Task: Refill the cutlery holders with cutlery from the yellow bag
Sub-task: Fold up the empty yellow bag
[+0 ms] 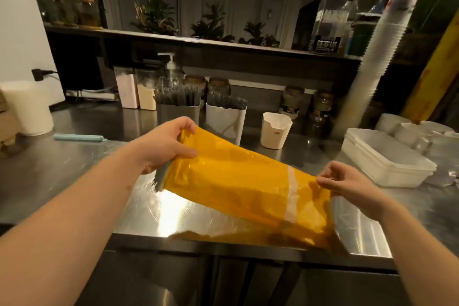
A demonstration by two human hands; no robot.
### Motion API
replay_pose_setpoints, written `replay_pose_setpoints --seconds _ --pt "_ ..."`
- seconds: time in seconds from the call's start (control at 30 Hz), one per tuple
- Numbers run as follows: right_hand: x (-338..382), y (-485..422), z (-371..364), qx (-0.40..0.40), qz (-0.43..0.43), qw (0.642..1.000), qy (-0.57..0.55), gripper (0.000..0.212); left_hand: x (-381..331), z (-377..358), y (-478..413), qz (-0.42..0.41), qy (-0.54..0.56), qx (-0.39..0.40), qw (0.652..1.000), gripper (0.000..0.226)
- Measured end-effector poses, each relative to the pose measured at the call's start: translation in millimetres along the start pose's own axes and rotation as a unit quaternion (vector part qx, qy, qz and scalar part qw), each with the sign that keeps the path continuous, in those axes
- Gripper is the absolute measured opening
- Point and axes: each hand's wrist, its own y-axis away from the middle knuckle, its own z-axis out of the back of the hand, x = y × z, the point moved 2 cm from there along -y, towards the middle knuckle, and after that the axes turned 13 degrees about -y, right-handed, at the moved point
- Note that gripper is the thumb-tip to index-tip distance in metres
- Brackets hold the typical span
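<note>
A long yellow plastic bag (238, 184) is stretched above the steel counter (74, 166), tilted down to the right. My left hand (164, 144) grips its upper left end, where a grey edge sticks out below my palm. My right hand (347, 182) pinches its lower right end. Behind the bag stand a grey holder (177, 112) full of dark wrapped cutlery, a white holder (226, 120) with clear cutlery, and a small cream holder (275, 131) whose inside I cannot see.
A teal strip (79, 137) lies on the counter at left, near a white paper roll (29, 109). White lidded tubs (387, 156) and cups (412, 129) sit at right, beside a tall cup stack (382, 54). Jars and a pump bottle (170, 67) line the back.
</note>
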Motion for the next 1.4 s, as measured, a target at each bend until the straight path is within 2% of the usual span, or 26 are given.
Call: replay_pose_setpoints --seconds 0.07,0.13,0.2,0.27,0.33,0.4,0.5,0.57,0.63,0.67,0.7,0.77,0.83,0.9,0.97,1.03,1.17,1.27,1.4 --pt "22 -7 -6 0.023 0.012 0.999 0.020 0.060 -24 4 1 -0.032 -0.028 0.009 0.999 0.039" --pt "52 -14 -25 0.107 -0.018 0.990 0.089 0.058 -49 2 1 -0.067 -0.075 0.028 0.995 0.040" --pt "70 -18 -50 0.205 -0.073 0.965 0.146 0.052 -70 -3 0 -0.092 -0.102 0.042 0.990 0.041" --pt "75 -18 -65 0.264 -0.109 0.950 0.123 0.046 -85 -7 -1 -0.109 -0.114 0.023 0.987 0.041" --pt "75 -14 -70 0.278 -0.111 0.953 0.051 0.048 -90 -7 -2 -0.122 -0.128 -0.038 0.984 0.042" --pt "67 -11 -74 0.279 -0.111 0.953 0.024 0.055 -85 -11 -4 -0.133 -0.136 -0.077 0.979 0.042" --pt "50 -11 -86 0.225 -0.070 0.966 0.109 0.037 -72 -14 -6 -0.149 -0.142 -0.120 0.971 0.041" --pt "43 -9 -93 0.166 -0.046 0.981 0.088 0.029 -63 -11 -6 -0.144 -0.105 -0.204 0.963 0.047" --pt "37 -5 -97 0.118 -0.026 0.992 0.035 0.026 -54 -14 -1 -0.082 -0.003 -0.286 0.955 0.065" --pt "34 -2 -99 0.096 -0.017 0.995 0.009 0.025 -50 -21 4 -0.029 0.044 -0.285 0.957 0.078" --pt "30 0 -100 0.070 -0.010 0.997 -0.017 0.024 -45 -35 8 0.028 0.078 -0.249 0.965 0.092" --pt "27 -1 -103 0.028 0.004 0.998 -0.061 0.024 -34 -67 16 0.124 0.149 -0.111 0.975 0.119" --pt "28 -2 -104 0.005 0.014 0.996 -0.093 0.027 -22 -92 23 0.170 0.251 0.038 0.952 0.128" --pt "32 -2 -104 0.002 0.020 0.994 -0.107 0.032 -14 -101 27 0.170 0.271 0.112 0.941 0.098" --pt "33 0 -104 0.007 0.028 0.993 -0.110 0.036 -8 -103 26 0.155 0.249 0.106 0.950 0.070" --pt "33 3 -103 0.011 0.030 0.992 -0.120 0.035 -9 -102 24 0.139 0.229 0.080 0.960 0.055" --pt "34 7 -99 0.043 -0.026 0.989 -0.136 0.038 -15 -103 27 0.114 0.186 0.056 0.974 0.045" --pt "36 11 -97 0.076 -0.064 0.981 -0.167 0.035 -15 -102 27 0.115 0.245 0.057 0.961 0.037" --pt "36 15 -92 0.073 -0.048 0.967 -0.237 0.033 -14 -99 32 0.097 0.286 0.060 0.952 0.034"
